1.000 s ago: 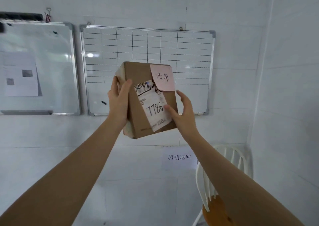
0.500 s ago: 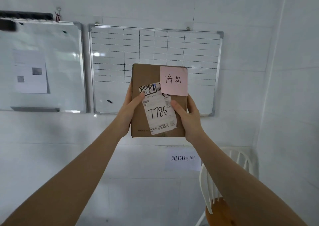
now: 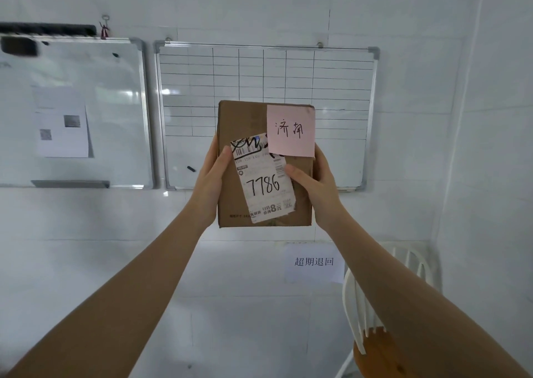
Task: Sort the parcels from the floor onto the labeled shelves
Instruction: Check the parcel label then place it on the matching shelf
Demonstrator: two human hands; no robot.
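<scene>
Parcel (image 3: 259, 175) upright | left hand (image 3: 209, 187), right hand (image 3: 317, 188) gripping sides

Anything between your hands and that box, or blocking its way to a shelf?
Nothing between them: the left hand and right hand both grip the box directly, held up before the gridded whiteboard. No shelf shows in this view, so that path cannot be judged.

The brown parcel (image 3: 230, 123) is carried by two hands: the left hand (image 3: 209, 187) grips its left edge, the right hand (image 3: 320, 187) its right edge, thumbs on the front. On this front stick a white label (image 3: 265, 187) and a pink note (image 3: 290, 131). The wall (image 3: 259, 2) behind carries a plain whiteboard (image 3: 115, 103), a gridded whiteboard (image 3: 331, 83) and a paper sign (image 3: 313, 262)
</scene>
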